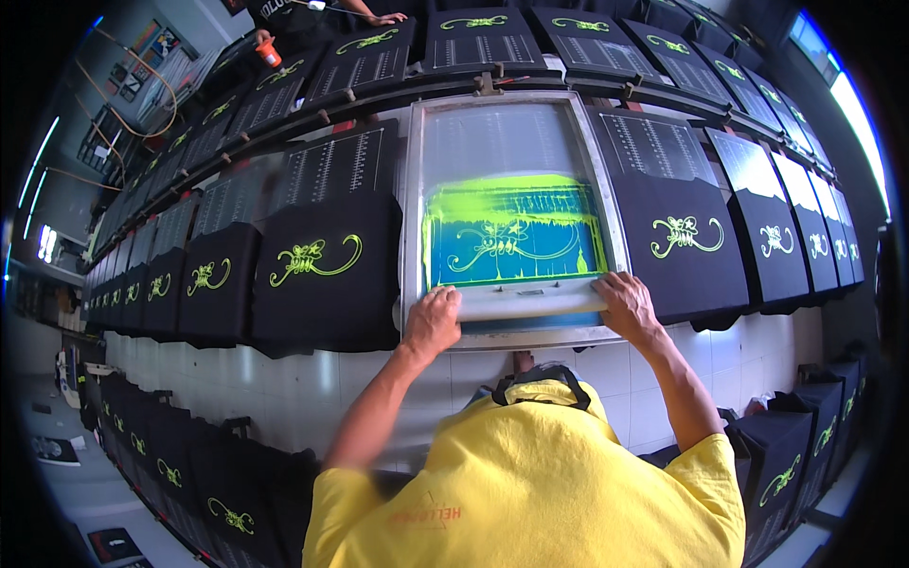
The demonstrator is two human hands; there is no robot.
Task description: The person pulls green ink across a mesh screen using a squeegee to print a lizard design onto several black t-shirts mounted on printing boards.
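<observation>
Both of my hands grip a wide pale squeegee (530, 299) that lies across the near end of a screen-printing frame (602, 170). At its left end, my left hand (434, 322) has its fingers curled over the top edge. My right hand (629, 307) is closed round the right end. Inside the frame, bright yellow-green ink (511, 186) forms a thick band beyond the squeegee and runs down both sides. Between band and squeegee, the blue mesh (511, 248) shows a curling, scorpion-like design. Whatever lies under the screen is mostly hidden.
A black shirt with a yellow-green print (317, 260) lies left of the frame; another with a paler print (686, 237) lies right. Long rows of shirts continue both ways and behind a rail (379, 90). At the far left, another person's hand holds an orange cup (269, 53).
</observation>
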